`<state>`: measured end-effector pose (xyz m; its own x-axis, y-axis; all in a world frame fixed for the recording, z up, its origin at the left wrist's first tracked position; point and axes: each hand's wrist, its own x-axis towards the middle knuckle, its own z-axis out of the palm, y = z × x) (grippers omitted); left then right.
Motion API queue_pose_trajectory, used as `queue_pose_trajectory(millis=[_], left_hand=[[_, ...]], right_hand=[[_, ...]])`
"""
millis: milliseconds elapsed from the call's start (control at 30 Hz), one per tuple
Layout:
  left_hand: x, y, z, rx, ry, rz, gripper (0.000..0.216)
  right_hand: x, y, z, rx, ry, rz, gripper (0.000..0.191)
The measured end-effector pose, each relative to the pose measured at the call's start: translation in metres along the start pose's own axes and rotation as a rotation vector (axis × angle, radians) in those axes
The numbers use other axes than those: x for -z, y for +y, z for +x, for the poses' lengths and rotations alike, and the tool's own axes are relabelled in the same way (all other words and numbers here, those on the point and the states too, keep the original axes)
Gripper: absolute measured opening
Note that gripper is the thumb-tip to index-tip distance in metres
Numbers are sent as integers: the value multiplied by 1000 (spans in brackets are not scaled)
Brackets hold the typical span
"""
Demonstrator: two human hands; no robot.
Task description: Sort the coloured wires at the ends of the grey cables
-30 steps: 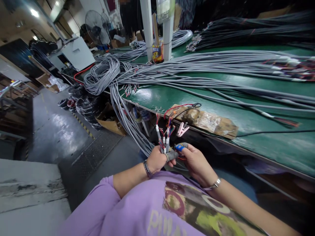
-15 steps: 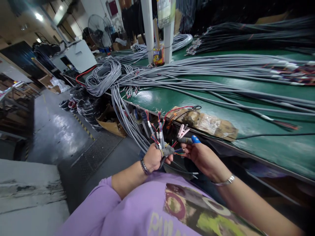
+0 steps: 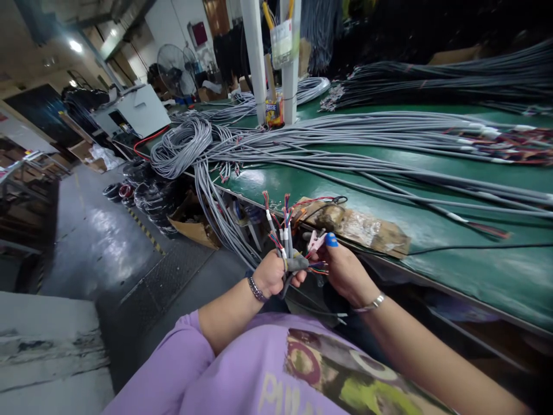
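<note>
Seen from above our own chest, we held our two hands close together just below the near edge of a green workbench. Our left hand was clenched around a small bunch of grey cable ends, which stood upright out of the fist, their stripped red, blue and white wires fanned at the top. A grey cot covered one left finger, which pressed against the bunch. Our right hand, just beside the left, pinched thin coloured wires sprouting sideways from the same bunch; its raised fingertip wore a blue cap. We could not tell how tightly those wires were gripped.

A pink clip showed just behind our fingers, near the bench edge. On the bench lay a worn patch of taped cardboard with a red and black lead looped on it. Long grey cables ran across the green top and gathered into a heavy coil at its left end, some spilling over the edge towards the floor. Two white posts rose from the bench further back. A standing fan and a white machine stood well off to the left.
</note>
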<state>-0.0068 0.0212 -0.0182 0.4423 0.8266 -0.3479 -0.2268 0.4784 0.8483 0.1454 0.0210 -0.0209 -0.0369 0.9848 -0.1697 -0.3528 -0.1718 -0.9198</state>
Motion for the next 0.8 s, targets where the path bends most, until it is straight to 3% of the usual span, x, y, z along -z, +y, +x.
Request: queue_pose_trajectory(millis=[133, 400, 567, 800], left_hand=[[-1, -1, 4, 8, -5, 5, 46], [-6, 0, 3, 37, 3, 46, 47], [-6, -1, -1, 17, 4, 42, 46], [-16, -6, -18, -89, 134, 36, 47]], right_hand=[[0, 1, 8, -108, -68, 178, 53], [0, 5, 11, -92, -61, 195, 50], [1, 5, 8, -188, -74, 282, 49], [3, -5, -1, -189, -104, 242, 46]])
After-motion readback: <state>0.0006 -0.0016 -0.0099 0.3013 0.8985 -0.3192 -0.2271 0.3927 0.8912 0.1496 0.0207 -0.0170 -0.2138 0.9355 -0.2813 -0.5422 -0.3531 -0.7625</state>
